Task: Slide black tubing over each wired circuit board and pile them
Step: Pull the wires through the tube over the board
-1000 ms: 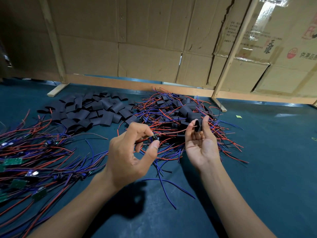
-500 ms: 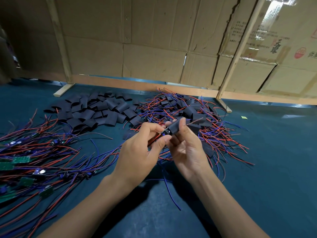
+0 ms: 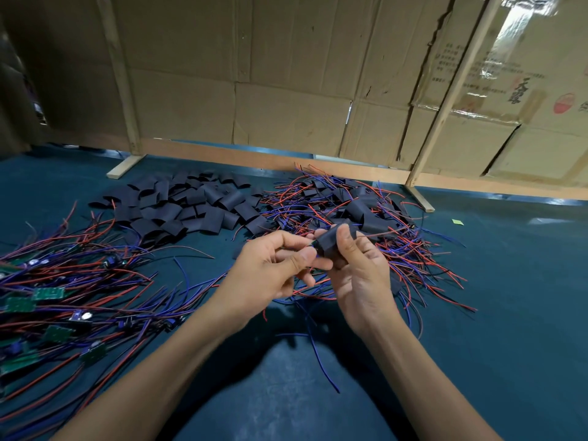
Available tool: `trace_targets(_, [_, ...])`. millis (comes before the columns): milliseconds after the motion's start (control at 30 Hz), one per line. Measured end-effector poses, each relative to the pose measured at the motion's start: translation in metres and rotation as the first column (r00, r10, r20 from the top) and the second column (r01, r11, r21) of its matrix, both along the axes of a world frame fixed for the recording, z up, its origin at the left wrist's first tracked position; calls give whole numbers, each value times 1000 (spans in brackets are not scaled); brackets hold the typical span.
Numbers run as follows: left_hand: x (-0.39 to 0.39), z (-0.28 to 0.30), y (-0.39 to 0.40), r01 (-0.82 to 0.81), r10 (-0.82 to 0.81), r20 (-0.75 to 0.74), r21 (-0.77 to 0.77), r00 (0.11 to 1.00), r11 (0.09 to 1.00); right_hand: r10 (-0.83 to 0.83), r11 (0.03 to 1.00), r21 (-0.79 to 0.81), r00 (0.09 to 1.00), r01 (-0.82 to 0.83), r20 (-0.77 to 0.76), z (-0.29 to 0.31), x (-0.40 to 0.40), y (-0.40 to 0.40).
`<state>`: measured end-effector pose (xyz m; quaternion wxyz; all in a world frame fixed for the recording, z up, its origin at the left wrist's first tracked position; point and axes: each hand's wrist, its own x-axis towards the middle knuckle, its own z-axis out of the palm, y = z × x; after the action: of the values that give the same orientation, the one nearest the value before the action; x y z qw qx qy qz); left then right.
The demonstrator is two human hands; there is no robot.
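A black tubing piece (image 3: 329, 246) is gripped by the right hand (image 3: 359, 275) above the table; the wired circuit board (image 3: 313, 244) is pinched at its mouth by the left hand (image 3: 270, 272). Misalignment may snag the board or collapse the tubing.

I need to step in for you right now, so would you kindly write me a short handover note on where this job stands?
Left hand: pinches the wired circuit board at the mouth of the tube.
Right hand: grips the black tubing piece, the board only partly in.
Bare boards with wires lie at the left; empty tubing pieces are piled at the back; the sleeved pile is behind the hands.
Done: many boards sleeved and piled.
Left: finish sliding this one, pile it, then work through the bare boards.
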<state>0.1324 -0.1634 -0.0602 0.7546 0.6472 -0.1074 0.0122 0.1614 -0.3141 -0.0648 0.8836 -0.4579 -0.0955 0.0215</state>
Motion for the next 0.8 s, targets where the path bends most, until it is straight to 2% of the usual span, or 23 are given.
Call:
trace_targets(67, [-1, -2, 0, -115, 111, 55, 81, 992, 990, -26, 1000, -13, 999, 26, -25, -1, -1, 3])
trace_targets(133, [-4, -3, -1, -270, 241, 174, 171, 955, 948, -31, 1000, -4, 997, 31, -71, -2, -4, 8])
trace_targets(233, [-6, -4, -4, -334, 281, 242, 216, 929, 917, -49, 999, 4, 993, 49, -106, -3, -5, 13])
trace_targets(300, [-6, -2, -5, -270, 226, 222, 191, 948, 944, -55, 998, -2, 993, 55, -106, -2, -5, 12])
trace_targets(467, [-3, 0, -5, -52, 53, 71, -4, 996, 999, -86, 996, -45, 993, 82, -78, 4, -5, 6])
trace_targets(533, [-2, -2, -4, -40, 40, 5, -59, 999, 997, -63, 996, -64, 996, 59, -62, 5, -8, 7])
trace_targets(700, [0, -2, -1, -4, -22, -132, -193, 991, 981, -37, 994, -104, 991, 23, -132, 3, -10, 10])
trace_targets(800, [-2, 1, -1, 48, -98, -220, -223, 971, 974, -55, 994, -103, 984, 37, -171, 3, -9, 9])
